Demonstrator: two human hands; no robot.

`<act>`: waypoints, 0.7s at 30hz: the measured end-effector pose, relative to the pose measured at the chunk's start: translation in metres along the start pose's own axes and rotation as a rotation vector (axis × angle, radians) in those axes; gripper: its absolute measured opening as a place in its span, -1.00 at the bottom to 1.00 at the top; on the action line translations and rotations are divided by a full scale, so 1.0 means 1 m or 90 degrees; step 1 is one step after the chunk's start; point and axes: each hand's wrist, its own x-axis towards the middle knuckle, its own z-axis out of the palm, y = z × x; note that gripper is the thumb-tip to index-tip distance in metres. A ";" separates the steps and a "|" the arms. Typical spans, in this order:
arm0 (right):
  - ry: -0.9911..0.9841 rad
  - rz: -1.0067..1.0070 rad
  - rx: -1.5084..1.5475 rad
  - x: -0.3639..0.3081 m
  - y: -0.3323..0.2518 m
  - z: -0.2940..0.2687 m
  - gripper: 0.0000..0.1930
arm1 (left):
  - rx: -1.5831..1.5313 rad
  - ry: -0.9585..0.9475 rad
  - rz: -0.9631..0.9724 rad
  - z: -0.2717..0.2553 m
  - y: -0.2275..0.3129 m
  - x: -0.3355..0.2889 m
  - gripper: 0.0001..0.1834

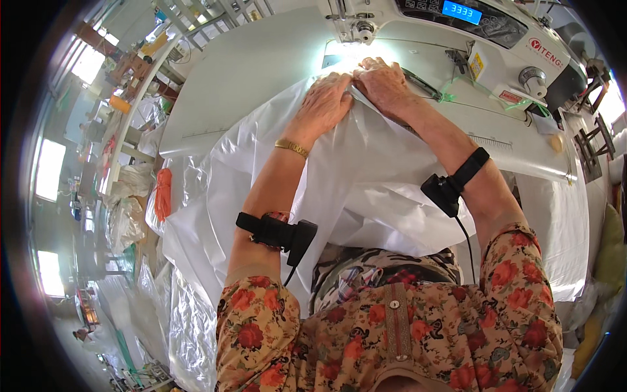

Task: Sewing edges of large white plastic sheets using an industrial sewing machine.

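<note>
A large sheet of glossy white fabric (274,121) runs from the sewing machine (486,29) down over my lap. My left hand (324,101) has its fingers bent over the fabric's far end, just short of the needle area. Close beside it, my right hand (384,83) grips the same end with curled fingers, nearly touching the left. Bright light from under the machine head (364,31) washes out the fabric edge there, and the fingertips are partly hidden. On my left wrist is a gold-coloured watch (292,147).
The pale machine table (228,78) stretches left and right of the fabric. Right of my hands lie a dark slim tool (421,85) and green thread (447,97). An orange-red cord bundle (162,195) hangs at left, near clear plastic wrapping (189,333) and cluttered shelving.
</note>
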 end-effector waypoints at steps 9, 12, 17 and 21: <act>0.071 -0.057 -0.030 0.017 0.023 0.020 -0.75 | 0.059 -0.029 -0.013 0.005 -0.005 0.013 -0.74; 0.044 -0.033 0.013 0.022 0.030 0.024 -0.78 | 0.067 -0.046 -0.040 0.005 -0.005 0.019 -0.73; 0.191 0.003 0.177 0.027 0.043 0.038 -0.67 | 0.062 -0.054 -0.050 0.005 -0.006 0.028 -0.68; 0.240 0.173 0.464 0.032 0.038 0.025 -0.58 | 0.059 -0.032 -0.046 0.008 -0.011 0.026 -0.65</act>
